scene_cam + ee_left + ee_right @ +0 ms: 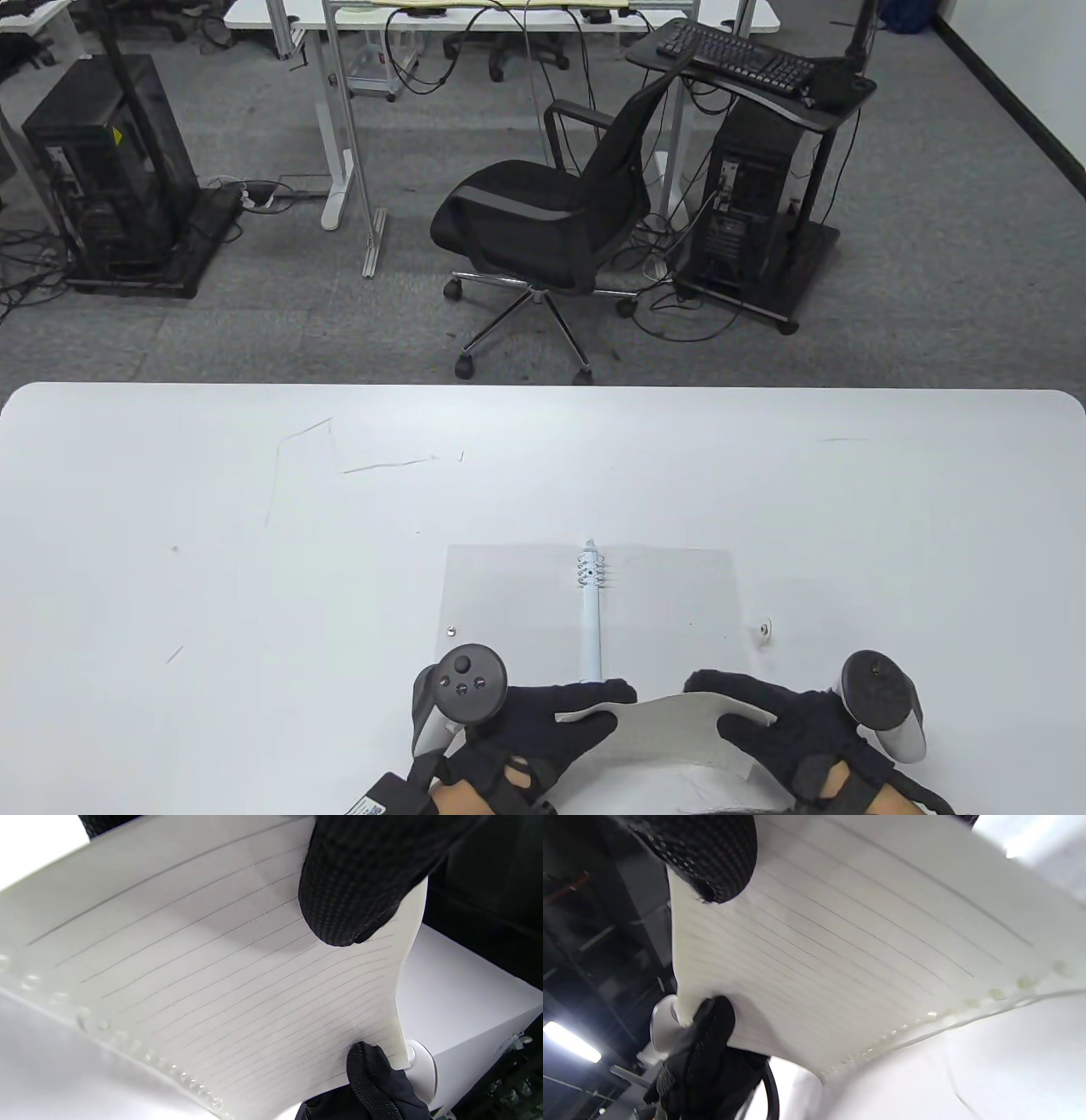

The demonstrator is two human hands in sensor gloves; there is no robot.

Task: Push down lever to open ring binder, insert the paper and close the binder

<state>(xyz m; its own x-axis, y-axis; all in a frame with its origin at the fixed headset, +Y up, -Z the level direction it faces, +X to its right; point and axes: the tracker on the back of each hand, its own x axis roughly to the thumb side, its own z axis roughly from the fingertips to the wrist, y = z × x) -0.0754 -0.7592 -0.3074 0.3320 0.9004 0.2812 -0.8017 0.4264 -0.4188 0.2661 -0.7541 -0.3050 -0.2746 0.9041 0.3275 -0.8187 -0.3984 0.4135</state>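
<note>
A clear ring binder (509, 594) lies flat and spread out on the white table (212, 552), its white ring spine (591, 615) running toward me. Just in front of it, both hands hold a lined, hole-punched paper (666, 728) off the table, bowed between them. My left hand (551, 713) pinches the sheet's left edge, thumb on top. My right hand (755, 709) pinches its right edge. In the left wrist view the paper (220, 984) fills the frame under the left thumb (360, 878). The right wrist view shows the paper (861, 955) with its row of holes.
A small white snap (765, 630) sits on the binder's right flap, another snap (450, 632) on the left cover. Beyond the table's far edge stand an office chair (551, 221) and computer towers on the carpet.
</note>
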